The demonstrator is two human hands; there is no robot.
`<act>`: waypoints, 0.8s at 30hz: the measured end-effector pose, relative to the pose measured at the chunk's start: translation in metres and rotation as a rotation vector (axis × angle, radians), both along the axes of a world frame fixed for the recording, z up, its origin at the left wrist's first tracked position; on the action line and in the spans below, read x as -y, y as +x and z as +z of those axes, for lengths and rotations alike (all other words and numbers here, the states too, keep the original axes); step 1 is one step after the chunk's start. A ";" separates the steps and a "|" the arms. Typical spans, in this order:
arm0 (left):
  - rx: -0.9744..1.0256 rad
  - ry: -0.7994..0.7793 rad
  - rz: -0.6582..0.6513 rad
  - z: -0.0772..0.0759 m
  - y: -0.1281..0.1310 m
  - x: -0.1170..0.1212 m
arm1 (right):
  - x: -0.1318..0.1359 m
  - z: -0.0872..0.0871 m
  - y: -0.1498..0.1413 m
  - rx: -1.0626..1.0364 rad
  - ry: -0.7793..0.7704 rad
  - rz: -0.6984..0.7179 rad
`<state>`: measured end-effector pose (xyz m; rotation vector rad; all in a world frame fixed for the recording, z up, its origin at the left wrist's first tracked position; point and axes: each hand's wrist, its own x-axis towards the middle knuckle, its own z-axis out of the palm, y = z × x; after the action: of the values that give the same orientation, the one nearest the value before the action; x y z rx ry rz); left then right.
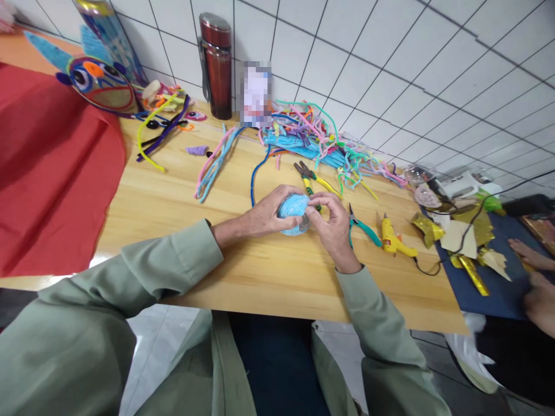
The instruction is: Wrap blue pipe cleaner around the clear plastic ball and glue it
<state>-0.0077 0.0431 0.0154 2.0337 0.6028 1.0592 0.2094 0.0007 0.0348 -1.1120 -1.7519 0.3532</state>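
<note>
Over the front middle of the table, my left hand [275, 215] grips a light-blue ball [293, 207] that looks wound from fuzzy pipe cleaner. Its thumb lies across the near side. My right hand [332, 224] is closed at the ball's right edge, thumb and fingertips pinching the blue strand there; the exact spot is partly hidden. Just behind the hands lie pliers with yellow-green handles [321, 182]. To the right are small teal-handled pliers [364, 227] and a yellow hot glue gun [393, 238].
Pipe cleaners [307, 144] in many colours are heaped along the tiled wall. A red-brown thermos [217, 66] stands upright at the back. Red cloth [52, 173] and a blue-eared craft face [97, 84] are at left. Another person's hands [540, 289] show at far right beside gold scraps [474, 274].
</note>
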 end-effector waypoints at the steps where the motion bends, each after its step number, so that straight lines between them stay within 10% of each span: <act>1: -0.004 0.026 -0.010 -0.002 0.000 -0.002 | -0.001 0.000 0.000 -0.003 -0.001 -0.005; 24: -0.085 0.210 0.043 -0.001 -0.001 0.003 | -0.002 -0.003 0.002 -0.051 -0.063 -0.001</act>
<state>-0.0089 0.0404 0.0139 2.2664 0.6027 1.1053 0.2115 0.0026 0.0315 -1.1393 -1.7059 0.4352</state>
